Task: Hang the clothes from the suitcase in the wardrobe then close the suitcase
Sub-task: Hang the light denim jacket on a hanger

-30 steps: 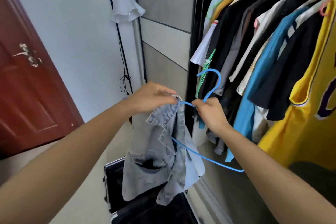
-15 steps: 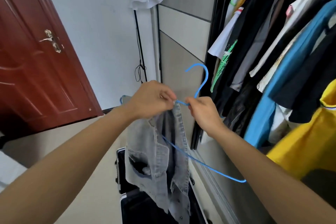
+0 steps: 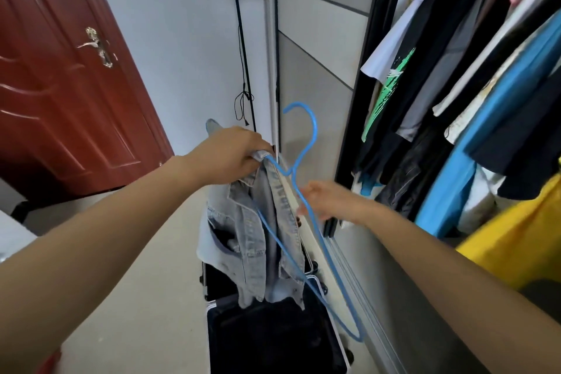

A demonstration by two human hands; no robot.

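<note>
Left hand [image 3: 233,158] clamped on collar of denim jacket [image 3: 252,231], pinning it against neck of blue hanger [image 3: 316,130], likely to steady garment while it is seated. Right hand [image 3: 328,200] motion-blurred beside hanger's lower arm; grip cannot be told. Jacket dangles over open suitcase [image 3: 208,328], lid not yet shut. Hanger's free tip low, near wardrobe floor track: possible snag. Wardrobe [image 3: 355,130] packed with shirts; little open room shows. Red door [image 3: 60,85] far left.

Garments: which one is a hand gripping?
The pale denim jacket, gripped by the left hand above the suitcase; the other garments hang in the wardrobe.
</note>
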